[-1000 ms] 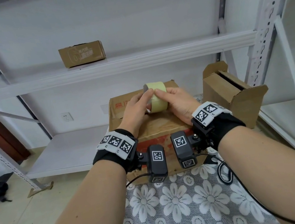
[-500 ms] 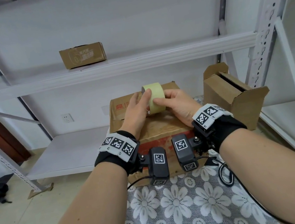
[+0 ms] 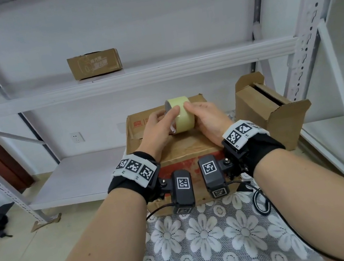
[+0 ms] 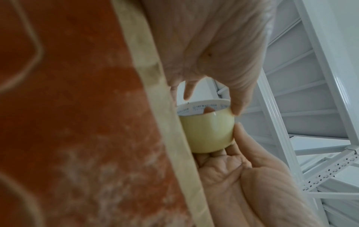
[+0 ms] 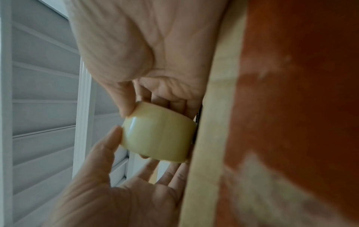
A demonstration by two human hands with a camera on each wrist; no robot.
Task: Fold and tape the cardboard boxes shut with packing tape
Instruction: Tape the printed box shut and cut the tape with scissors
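Tape roll (image 3: pixel 180 115) turned, axis now level (left-right), both hands' fingers (image 3: pixel 172 112) gripping it

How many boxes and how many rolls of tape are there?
Cardboard boxes: 3 (big box under the hands, open box beside it, small box on the shelf)
Tape rolls: 1 (tape roll)
Total: 4

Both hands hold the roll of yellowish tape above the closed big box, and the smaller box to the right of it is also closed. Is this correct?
Not quite. The smaller box to the right is open: the head view shows its flaps up and a dark gap inside. The rest holds: left hand and right hand hold the tape roll above the closed big box.
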